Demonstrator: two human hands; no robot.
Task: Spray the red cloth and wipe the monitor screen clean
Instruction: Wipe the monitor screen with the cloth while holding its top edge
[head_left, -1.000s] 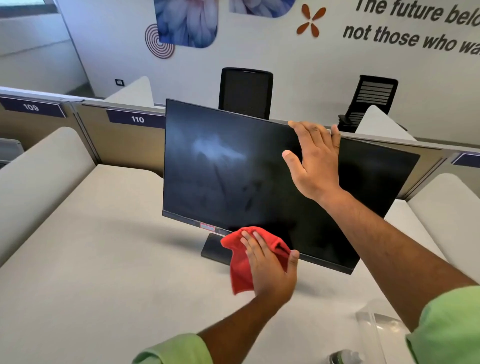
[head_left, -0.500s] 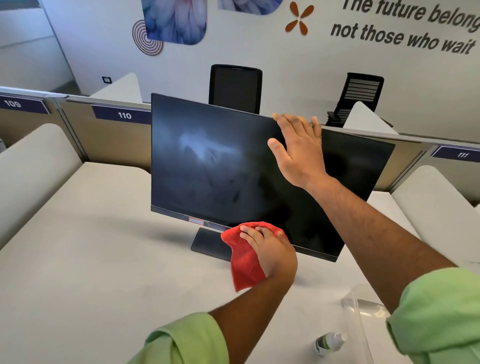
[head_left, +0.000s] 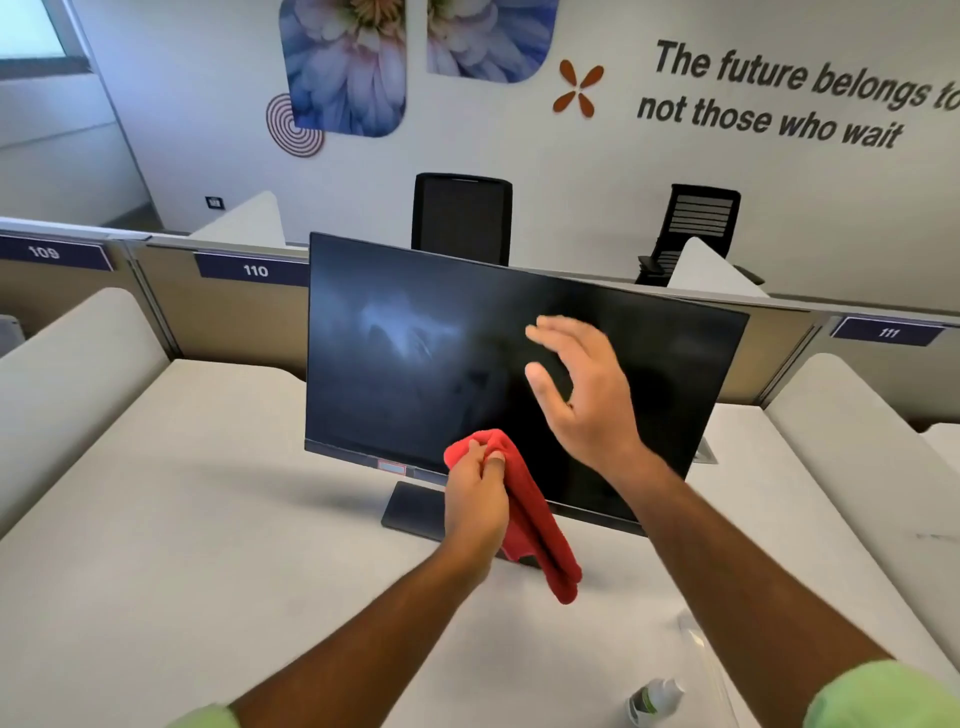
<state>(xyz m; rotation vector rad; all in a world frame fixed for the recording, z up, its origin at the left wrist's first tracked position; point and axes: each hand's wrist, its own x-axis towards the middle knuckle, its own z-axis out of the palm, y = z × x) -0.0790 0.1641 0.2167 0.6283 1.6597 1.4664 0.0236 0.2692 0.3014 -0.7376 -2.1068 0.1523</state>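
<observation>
A black monitor (head_left: 415, 358) stands on the white desk (head_left: 182, 545), its dark screen showing a pale smear at upper left. My left hand (head_left: 475, 501) grips the red cloth (head_left: 535, 525) by its top, just in front of the screen's lower edge, and the rest of the cloth hangs down over the stand. My right hand (head_left: 584, 389) hovers open in front of the middle of the screen, fingers spread, and holds nothing. A small spray bottle (head_left: 654, 701) lies on the desk at the lower right.
Padded dividers (head_left: 67, 374) flank the desk on both sides, and a partition with number plates 109, 110 and 111 runs behind it. Two black office chairs (head_left: 462, 218) stand beyond the partition. A clear plastic piece (head_left: 701, 644) lies near the bottle.
My right hand has let go of the monitor's top edge and dropped in front of the screen. My left hand has bunched the cloth and pulled it back from the screen's lower edge.
</observation>
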